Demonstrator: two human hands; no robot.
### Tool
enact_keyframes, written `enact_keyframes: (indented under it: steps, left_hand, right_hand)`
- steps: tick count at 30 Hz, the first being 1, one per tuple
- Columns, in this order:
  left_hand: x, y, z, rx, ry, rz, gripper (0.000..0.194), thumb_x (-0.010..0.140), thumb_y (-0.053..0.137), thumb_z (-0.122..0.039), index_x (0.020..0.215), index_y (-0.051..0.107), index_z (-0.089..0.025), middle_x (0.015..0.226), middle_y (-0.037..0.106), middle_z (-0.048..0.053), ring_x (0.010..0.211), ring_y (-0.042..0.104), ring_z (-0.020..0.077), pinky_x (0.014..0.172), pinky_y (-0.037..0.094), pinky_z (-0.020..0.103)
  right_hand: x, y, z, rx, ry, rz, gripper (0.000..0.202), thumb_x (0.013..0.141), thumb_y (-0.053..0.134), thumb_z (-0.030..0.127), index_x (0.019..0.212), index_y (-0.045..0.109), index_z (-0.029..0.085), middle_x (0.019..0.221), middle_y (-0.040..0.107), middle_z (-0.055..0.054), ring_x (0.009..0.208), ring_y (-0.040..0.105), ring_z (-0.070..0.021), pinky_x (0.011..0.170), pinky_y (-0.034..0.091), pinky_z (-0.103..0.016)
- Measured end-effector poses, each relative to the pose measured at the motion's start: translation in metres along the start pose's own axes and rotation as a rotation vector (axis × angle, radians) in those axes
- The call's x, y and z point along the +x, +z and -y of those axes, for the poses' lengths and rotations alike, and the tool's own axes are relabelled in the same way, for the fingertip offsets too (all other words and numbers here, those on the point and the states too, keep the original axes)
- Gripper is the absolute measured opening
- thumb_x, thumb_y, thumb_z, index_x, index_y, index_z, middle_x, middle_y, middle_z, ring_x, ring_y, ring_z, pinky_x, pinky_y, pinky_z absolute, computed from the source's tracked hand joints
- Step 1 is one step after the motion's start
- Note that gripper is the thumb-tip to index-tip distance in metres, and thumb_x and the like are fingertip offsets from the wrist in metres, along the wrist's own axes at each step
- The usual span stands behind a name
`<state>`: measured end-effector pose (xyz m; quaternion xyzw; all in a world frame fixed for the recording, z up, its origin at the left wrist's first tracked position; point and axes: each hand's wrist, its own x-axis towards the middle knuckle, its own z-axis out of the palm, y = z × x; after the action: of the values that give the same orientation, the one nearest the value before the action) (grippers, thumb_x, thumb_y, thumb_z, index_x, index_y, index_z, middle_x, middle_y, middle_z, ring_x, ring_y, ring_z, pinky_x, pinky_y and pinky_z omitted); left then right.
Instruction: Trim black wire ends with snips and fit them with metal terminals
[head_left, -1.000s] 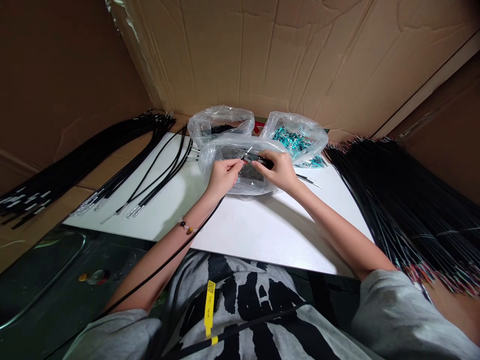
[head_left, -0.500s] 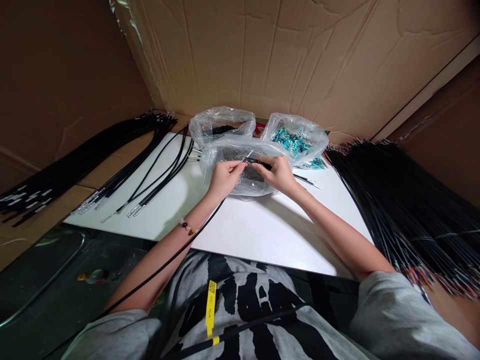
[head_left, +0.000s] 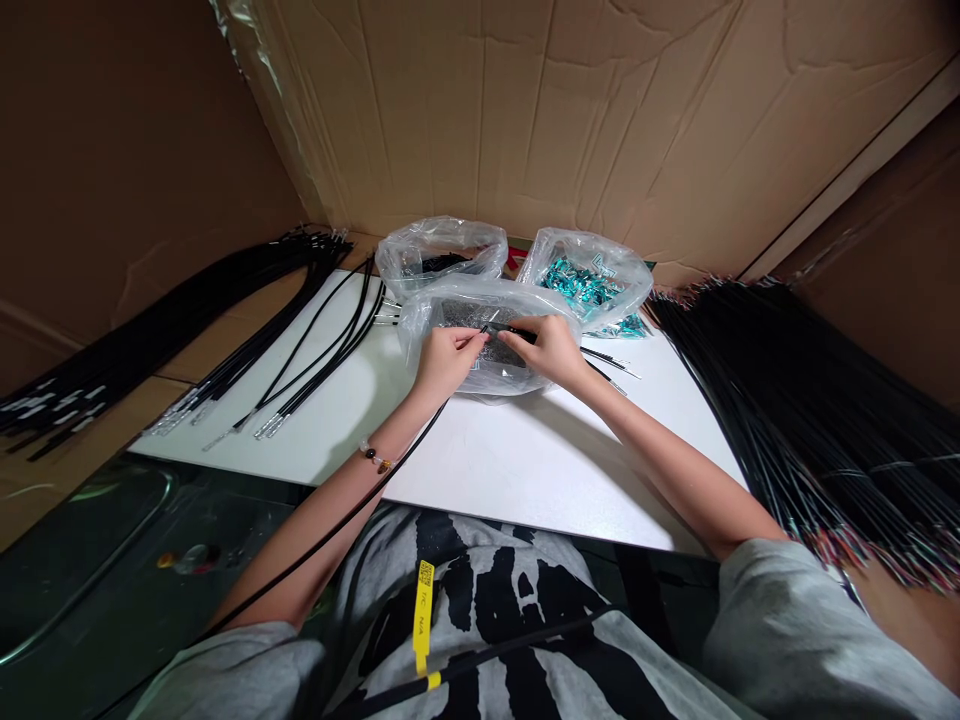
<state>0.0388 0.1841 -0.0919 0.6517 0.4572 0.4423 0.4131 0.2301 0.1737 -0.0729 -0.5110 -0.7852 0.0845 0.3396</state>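
Observation:
Over the front plastic bag (head_left: 416, 340), which is full of tiny grey metallic parts (head_left: 461, 312), my two hands nearly meet. My left hand (head_left: 446, 362) is closed in a pinch on the end of a black cable (head_left: 360, 505), which trails back along my left forearm. Facing it, my right hand (head_left: 551, 350) grips a slim black piece (head_left: 517, 330) whose tip meets the cable end at my left fingertips. Its exact kind is too small to make out. Black strands with pale tips (head_left: 619, 365) stick out past my right hand.
Behind stand a bag of black parts (head_left: 442, 240) and a bag of teal pieces (head_left: 589, 285). Black cables with clear-sleeved ends (head_left: 277, 345) lie left on the white table (head_left: 517, 455); a large cable bundle (head_left: 840, 400) lies right. Cardboard walls (head_left: 480, 120) enclose the table.
The slim black piece and the cable end have come closer together at my fingertips. Another dark strand shows below my right hand. My arms have barely moved.

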Motion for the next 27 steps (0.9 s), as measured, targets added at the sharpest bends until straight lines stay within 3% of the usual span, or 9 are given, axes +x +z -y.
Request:
enact_keyframes:
  steps: [7,10,17,21,27]
  left_hand:
    - [-0.002,0.0,-0.004,0.04,0.024,-0.043,0.024,0.097,0.07,-0.036,0.091,0.069,-0.013,0.075,0.066,-0.002,0.063,0.062,0.011,0.062,0.055,0.026]
    - [-0.003,0.001,-0.007,0.053,0.038,-0.066,0.02,0.095,0.073,-0.032,0.091,0.07,-0.013,0.074,0.066,-0.003,0.064,0.063,0.012,0.065,0.055,0.028]
    - [-0.006,0.001,-0.012,-0.015,-0.008,-0.078,0.012,0.092,0.075,-0.024,0.09,0.07,-0.013,0.053,0.048,-0.011,0.045,0.044,0.0074,0.05,0.04,0.021]
    - [-0.006,-0.002,-0.016,-0.137,-0.094,0.019,0.018,0.097,0.069,-0.029,0.088,0.068,-0.013,0.053,0.049,-0.01,0.039,0.037,0.0053,0.041,0.031,0.019]
    - [-0.003,-0.006,-0.02,-0.336,-0.186,0.094,0.02,0.094,0.068,-0.03,0.088,0.07,-0.012,0.051,0.046,-0.009,0.038,0.033,0.0039,0.038,0.024,0.019]
  right_hand:
    - [0.0,-0.001,0.0,0.034,-0.006,0.003,0.04,0.096,0.058,0.045,0.075,0.074,0.014,0.063,0.065,-0.003,0.058,0.04,-0.0131,0.058,0.032,-0.029]
    - [0.0,-0.001,0.0,0.048,-0.017,0.005,0.041,0.097,0.056,0.045,0.077,0.074,0.014,0.063,0.065,-0.004,0.058,0.041,-0.0131,0.059,0.032,-0.029]
    - [0.001,-0.002,-0.003,0.047,-0.005,-0.046,0.046,0.099,0.053,0.049,0.076,0.074,0.015,0.062,0.064,-0.004,0.057,0.041,-0.0132,0.058,0.033,-0.028]
    - [0.001,-0.002,-0.004,0.053,-0.016,-0.069,0.041,0.098,0.056,0.048,0.082,0.075,0.015,0.072,0.071,-0.006,0.061,0.049,-0.0154,0.062,0.037,-0.029]
    - [-0.001,-0.001,-0.004,0.062,-0.053,-0.041,0.044,0.098,0.056,0.051,0.08,0.074,0.016,0.066,0.067,-0.004,0.058,0.042,-0.0134,0.06,0.035,-0.029]
